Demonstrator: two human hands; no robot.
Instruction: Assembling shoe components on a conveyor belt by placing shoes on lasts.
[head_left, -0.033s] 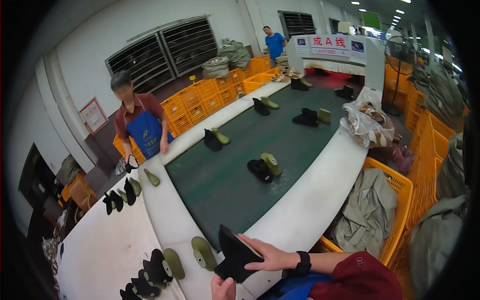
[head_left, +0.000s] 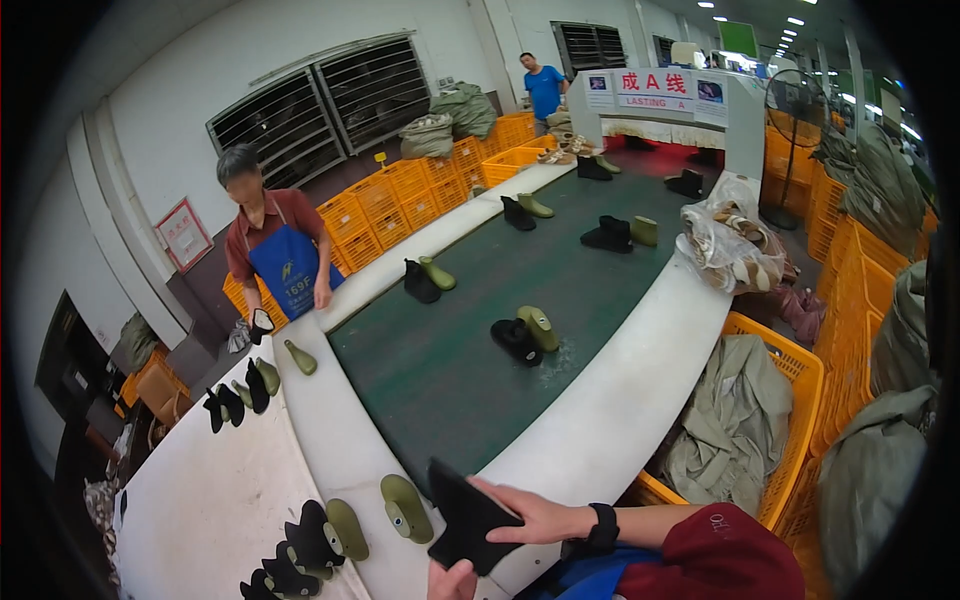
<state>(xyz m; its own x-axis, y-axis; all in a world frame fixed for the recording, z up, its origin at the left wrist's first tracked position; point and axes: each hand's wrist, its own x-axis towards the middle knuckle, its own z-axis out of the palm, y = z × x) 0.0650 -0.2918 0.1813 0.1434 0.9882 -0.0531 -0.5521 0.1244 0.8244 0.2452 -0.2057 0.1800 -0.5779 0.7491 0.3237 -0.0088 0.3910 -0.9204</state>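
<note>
A black ankle boot upper (head_left: pixel 466 512) is held between my two hands above the near end of the conveyor. My right hand (head_left: pixel 537 516) grips its open top side, thumb across the black surface. Low down, my left hand (head_left: pixel 452 580) pinches the lower end of it; part of this hand is cut off by the frame edge. Just left of the upper, an olive-green shoe last (head_left: pixel 406 508) lies on the white ledge. Farther left are another green last (head_left: pixel 346 528) and a row of black boots (head_left: pixel 313 537) with green lasts among them.
The green conveyor belt (head_left: pixel 430 345) carries black boots paired with green lasts. Across the white table (head_left: pixel 215 480), a co-worker in a blue apron (head_left: pixel 290 265) holds a black boot. An orange crate with grey cloth (head_left: pixel 735 430) stands at my right, near a plastic bag of shoes (head_left: pixel 730 245).
The black boot upper has shifted slightly down and tilted a little in my hands. The co-worker's held boot has turned slightly. The whole view has moved slightly.
</note>
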